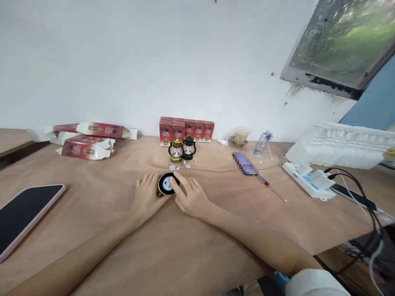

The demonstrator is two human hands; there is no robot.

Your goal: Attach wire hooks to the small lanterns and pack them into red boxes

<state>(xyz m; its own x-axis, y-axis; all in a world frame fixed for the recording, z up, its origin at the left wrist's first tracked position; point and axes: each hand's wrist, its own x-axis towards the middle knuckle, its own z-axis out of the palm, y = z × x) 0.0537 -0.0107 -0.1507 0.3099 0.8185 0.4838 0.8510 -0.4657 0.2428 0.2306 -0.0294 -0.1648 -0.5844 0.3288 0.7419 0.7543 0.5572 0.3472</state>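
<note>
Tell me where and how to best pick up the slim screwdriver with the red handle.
Take the slim screwdriver by its thick red handle, probably with the right hand, from above, closing across its long sides. It lies flat on the table, and the handle is wider than the thin metal shaft. Its end sits close to the purple-faced phone, leaving little room there.

One round piece (166,184), two upright lanterns (176,153), one screwdriver (263,180)

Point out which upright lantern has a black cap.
The black, clear-globed miniature lantern, on the right; its cap and base are black, while the gold-and-black lantern beside it has both in gold.
</note>
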